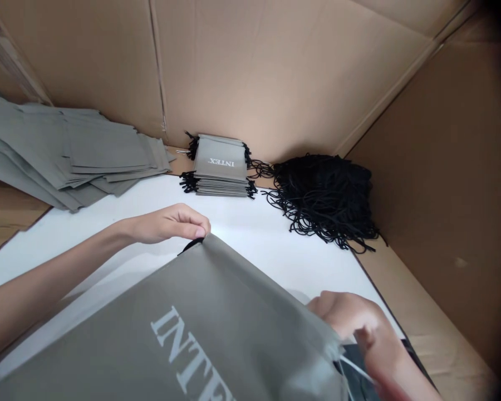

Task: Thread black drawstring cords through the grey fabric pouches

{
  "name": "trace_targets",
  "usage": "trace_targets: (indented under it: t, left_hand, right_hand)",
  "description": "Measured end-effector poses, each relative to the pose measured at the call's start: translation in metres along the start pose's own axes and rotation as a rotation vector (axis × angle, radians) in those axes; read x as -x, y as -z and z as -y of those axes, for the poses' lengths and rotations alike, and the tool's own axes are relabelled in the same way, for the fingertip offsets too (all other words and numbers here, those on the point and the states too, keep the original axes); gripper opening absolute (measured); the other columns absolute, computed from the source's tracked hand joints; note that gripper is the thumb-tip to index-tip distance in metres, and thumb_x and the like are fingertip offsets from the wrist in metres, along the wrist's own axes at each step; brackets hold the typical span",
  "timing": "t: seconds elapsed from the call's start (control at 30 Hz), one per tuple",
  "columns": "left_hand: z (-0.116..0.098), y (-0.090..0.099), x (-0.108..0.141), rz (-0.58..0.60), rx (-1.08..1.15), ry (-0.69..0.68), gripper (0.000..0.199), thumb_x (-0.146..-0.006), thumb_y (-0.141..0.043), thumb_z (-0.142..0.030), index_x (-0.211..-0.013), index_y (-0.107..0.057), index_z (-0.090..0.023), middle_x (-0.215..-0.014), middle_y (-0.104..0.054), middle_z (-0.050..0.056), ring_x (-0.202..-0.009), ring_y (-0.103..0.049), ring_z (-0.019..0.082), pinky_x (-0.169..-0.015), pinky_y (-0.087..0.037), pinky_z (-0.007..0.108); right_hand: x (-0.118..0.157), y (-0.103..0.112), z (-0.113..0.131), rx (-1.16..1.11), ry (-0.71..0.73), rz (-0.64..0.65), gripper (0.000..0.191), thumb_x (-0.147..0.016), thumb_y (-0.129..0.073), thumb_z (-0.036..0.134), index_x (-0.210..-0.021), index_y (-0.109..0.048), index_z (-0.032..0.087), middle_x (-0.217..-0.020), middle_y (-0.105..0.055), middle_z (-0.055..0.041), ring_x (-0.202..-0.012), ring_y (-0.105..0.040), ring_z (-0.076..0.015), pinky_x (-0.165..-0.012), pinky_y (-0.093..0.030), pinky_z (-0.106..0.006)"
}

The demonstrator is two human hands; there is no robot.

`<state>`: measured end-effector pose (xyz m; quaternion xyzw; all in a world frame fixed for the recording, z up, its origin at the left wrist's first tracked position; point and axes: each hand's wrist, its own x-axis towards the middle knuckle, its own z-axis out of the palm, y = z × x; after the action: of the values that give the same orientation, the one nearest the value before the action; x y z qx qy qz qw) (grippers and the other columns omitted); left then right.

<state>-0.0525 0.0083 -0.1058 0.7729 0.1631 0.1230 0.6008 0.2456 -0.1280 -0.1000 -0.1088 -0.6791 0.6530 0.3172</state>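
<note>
Cardboard [254,72]: largest in view, walls across the top and down the right of the frame, meeting in a corner at upper right.

Worktop [242,220]: one, white, mid-frame, brown cardboard showing past its right edge.

Bag [250,312]: one, grey, bottom centre, tilted, running out of the lower edge. White letters, INTE readable, the rest cut off by the frame. One corner points up near mid-frame.

Grey pile [108,145]: one, upper left, flat pieces overlapping and fanned, partly over the worktop. Pieces too many and too overlapped to count.

Black cords [325,206]: one heap, right of centre, loose ends trailing left and toward the worktop. Strands beyond counting.

Stack [221,153]: one, upper centre, between grey pile and heap. Grey bags lying flat, INTEX in white on the top one, black ends sticking out on both sides. Layers too fine to count.

Hands: two. Left hand [173,224], centre left, fingers closed, thumb and forefinger pinching the bag's raised corner. Right hand [350,314], lower right, against the bag's right edge; fingers partly behind the cloth and blurred, cannot tell whether they grip.

Black loop [191,244]: one, at the raised corner, just under the left fingers.

White strip [356,367]: one, thin, between the bag's right edge and the right wrist.
</note>
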Motion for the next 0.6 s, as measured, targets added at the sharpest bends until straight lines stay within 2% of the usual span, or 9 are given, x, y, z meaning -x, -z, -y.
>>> trace_targets:
  t: [0.2, 0.33, 0.6]
  left_hand:
    - [0.018, 0.018, 0.003, -0.020, -0.040, 0.056, 0.043, -0.095, -0.054, -0.047, -0.066, -0.048, -0.016, -0.066, -0.040, -0.001, -0.063, -0.035, 0.012, -0.060, -0.029, 0.025]
    - [0.023, 0.026, 0.005, -0.021, -0.079, 0.089, 0.043, -0.095, -0.054, -0.049, -0.067, -0.049, -0.016, -0.067, -0.041, -0.001, -0.064, -0.036, 0.012, -0.061, -0.029, 0.026]
    - [0.018, 0.031, 0.007, -0.068, -0.172, 0.081, 0.044, -0.095, -0.051, -0.050, -0.067, -0.046, -0.017, -0.068, -0.043, 0.000, -0.065, -0.038, 0.013, -0.062, -0.030, 0.026]
  right_hand:
    - [-0.012, 0.006, -0.004, 0.052, -0.059, 0.069, 0.051, -0.069, -0.081, 0.057, -0.086, -0.072, 0.010, -0.072, -0.069, -0.0066, -0.071, -0.066, -0.0181, -0.072, -0.055, -0.027]
    - [-0.014, 0.010, -0.010, 0.152, -0.081, 0.116, 0.055, -0.072, -0.076, 0.062, -0.090, -0.072, 0.010, -0.079, -0.070, -0.0091, -0.075, -0.066, -0.0187, -0.071, -0.055, -0.026]
    - [-0.009, 0.007, -0.007, 0.316, -0.163, 0.133, 0.058, -0.086, -0.056, 0.068, -0.096, -0.071, 0.013, -0.084, -0.065, -0.0085, -0.083, -0.062, -0.0190, -0.078, -0.053, -0.028]
